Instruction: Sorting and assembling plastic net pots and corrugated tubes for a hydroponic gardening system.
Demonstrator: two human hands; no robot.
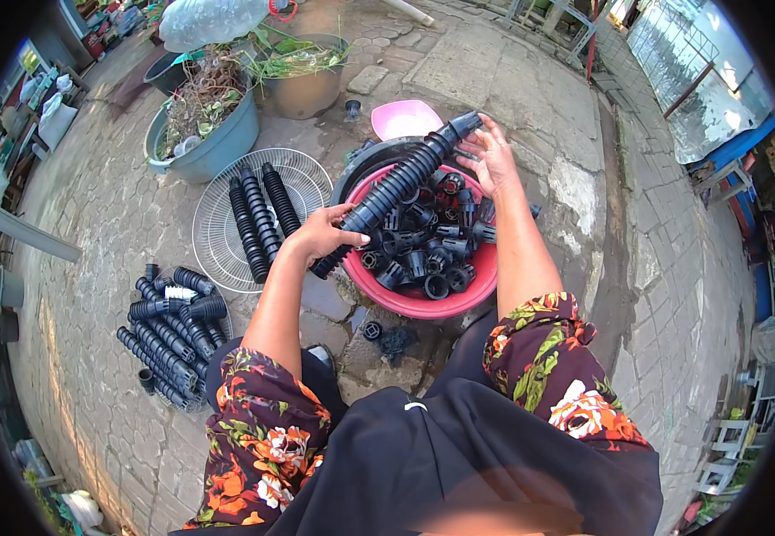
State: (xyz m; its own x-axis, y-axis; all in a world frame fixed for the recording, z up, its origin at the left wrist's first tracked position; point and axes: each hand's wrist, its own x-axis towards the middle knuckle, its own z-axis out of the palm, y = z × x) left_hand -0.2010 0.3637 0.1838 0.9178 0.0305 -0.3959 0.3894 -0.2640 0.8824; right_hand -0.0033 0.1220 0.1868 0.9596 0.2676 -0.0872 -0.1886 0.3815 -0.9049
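Observation:
A long stack of nested black plastic net pots (398, 189) slants up to the right over a red tub (487, 284). My left hand (327, 234) is closed around its lower part, thumb on top. At the upper end, my right hand (492, 159) has its fingers apart, the fingertips by the last pot and seemingly touching it. Loose black net pots (437, 259) with slotted sides fill the tub below, lying at all angles. Left of the tub, a round white wire rack (212, 214) carries several similar stacks (261, 213) side by side.
More net pot stacks (169, 335) are heaped on another rack at the left. A pink basin (405, 117) and a black basin (345, 185) stand beyond the tub. Blue-grey planter (236, 138) stands far left. A loose pot (372, 330) and dark netting (396, 341) lie near my feet.

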